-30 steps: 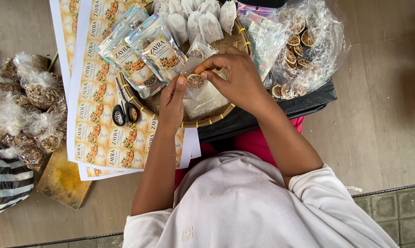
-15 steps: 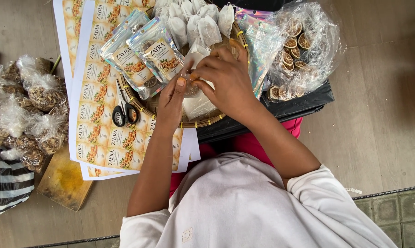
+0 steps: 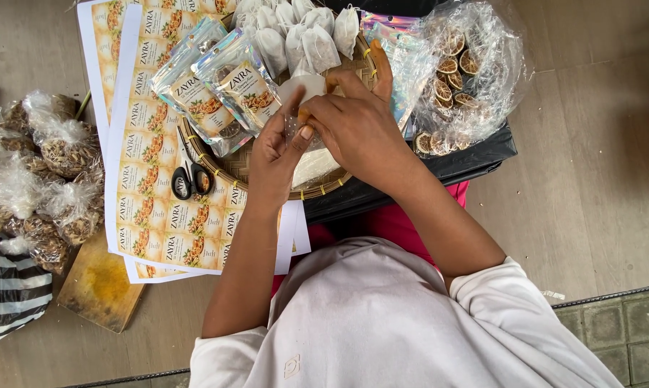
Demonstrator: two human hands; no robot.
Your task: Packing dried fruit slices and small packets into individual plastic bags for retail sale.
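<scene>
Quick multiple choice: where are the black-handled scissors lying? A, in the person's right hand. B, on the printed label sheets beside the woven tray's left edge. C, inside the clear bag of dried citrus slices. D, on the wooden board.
B: the scissors lie on the label sheets, against the left rim of the woven tray, clear of both hands.

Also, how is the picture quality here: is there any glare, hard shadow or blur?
Head view: soft, even light with no hard shadows; glare on the clear plastic bag of dried slices and on the labelled pouches; the left hand and right hand are sharp, without motion blur; the edges look slightly bent by the wide lens.
</scene>
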